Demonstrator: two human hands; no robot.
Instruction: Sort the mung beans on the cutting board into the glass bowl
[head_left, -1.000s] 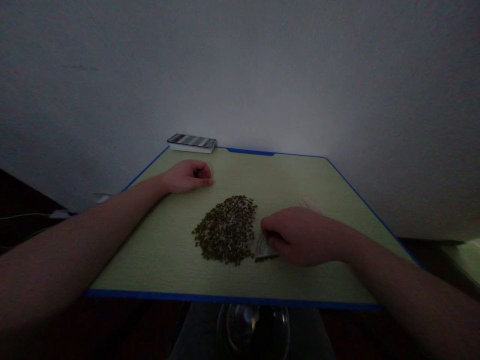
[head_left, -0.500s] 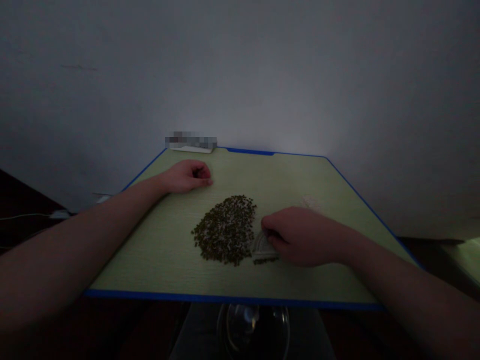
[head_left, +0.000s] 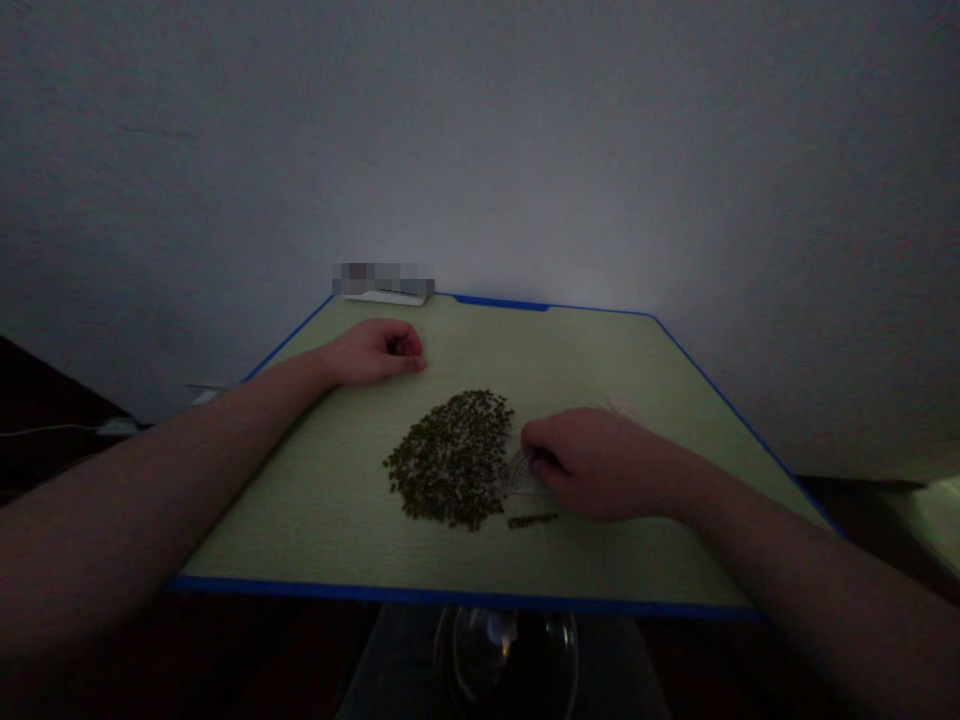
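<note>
My right hand [head_left: 600, 465] is closed on a clear, half-round protractor [head_left: 524, 475], pinching it between thumb and fingers; the palm side hides part of it. Left of the protractor spreads a pile of small green beans [head_left: 450, 460] with paler grains mixed in. A short, straight row of the beans [head_left: 533, 521] lies just in front of the protractor's flat edge, with a narrow gap between. Farther back, my left hand [head_left: 377, 352] rests on the tabletop, fingers loosely curled in with nothing visible in them.
A blue-edged pale table [head_left: 315, 530] stands against a grey wall. A white box-like object [head_left: 386, 297] with a blurred top sits at its back left corner. Small pale grains [head_left: 621, 408] lie behind my right hand. Below the front edge is a clear round bowl [head_left: 517, 660].
My right hand has shifted the protractor slightly away from the front edge, so a gap now shows between it and the row of beans. My left hand has stayed still.
</note>
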